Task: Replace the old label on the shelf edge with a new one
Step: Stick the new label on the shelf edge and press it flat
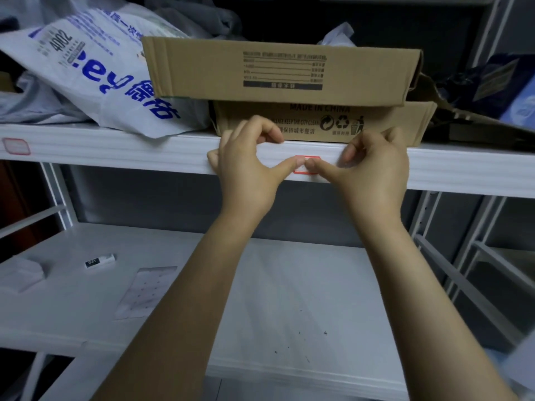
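Note:
A small red-bordered label point(304, 170) sits on the front edge of the white upper shelf point(144, 153). My left hand point(246, 166) and my right hand point(373, 169) are both at that edge. The two thumb tips meet on the label and press it flat, hiding most of it. The other fingers of both hands are curled above the edge, in front of a cardboard box. A backing sheet of labels point(144, 290) lies on the lower shelf point(289, 299).
Two stacked cardboard boxes point(278, 73) and a white printed plastic bag point(95, 73) fill the upper shelf. Another red-bordered label point(16, 146) is at the edge's far left. A small white stick point(100, 261) and a folded white wad point(21, 274) lie on the lower shelf.

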